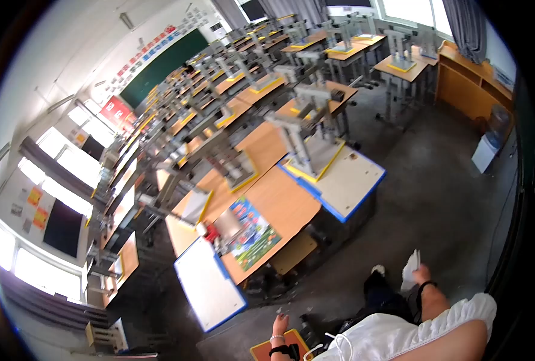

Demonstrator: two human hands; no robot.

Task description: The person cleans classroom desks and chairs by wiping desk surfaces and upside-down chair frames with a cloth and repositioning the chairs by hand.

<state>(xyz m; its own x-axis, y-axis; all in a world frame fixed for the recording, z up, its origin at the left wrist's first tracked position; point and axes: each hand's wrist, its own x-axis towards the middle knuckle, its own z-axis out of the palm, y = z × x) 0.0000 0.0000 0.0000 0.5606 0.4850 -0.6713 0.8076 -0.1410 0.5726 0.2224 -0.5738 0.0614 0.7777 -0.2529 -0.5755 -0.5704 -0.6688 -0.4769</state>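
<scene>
My right hand (423, 275), with a dark band at the wrist, is closed on a white folded sheet (409, 269) that looks like paper or cloth; I cannot tell which. It hangs beside my leg, over the dark floor. My left hand (281, 324) is low at the bottom of the view, with a light bracelet and a dark watch on the wrist. It is just above a chair seat (260, 351) with an orange edge, and I cannot tell whether they touch. The fingers of this hand are too small and blurred to read.
Ahead are desks with upturned chairs on them. The nearest desk (291, 195) holds a colourful picture book (255, 234), a red item (211, 232) and blue-edged white boards (207, 283). At the right stand a wooden cabinet (460, 84) and a water dispenser (489, 147).
</scene>
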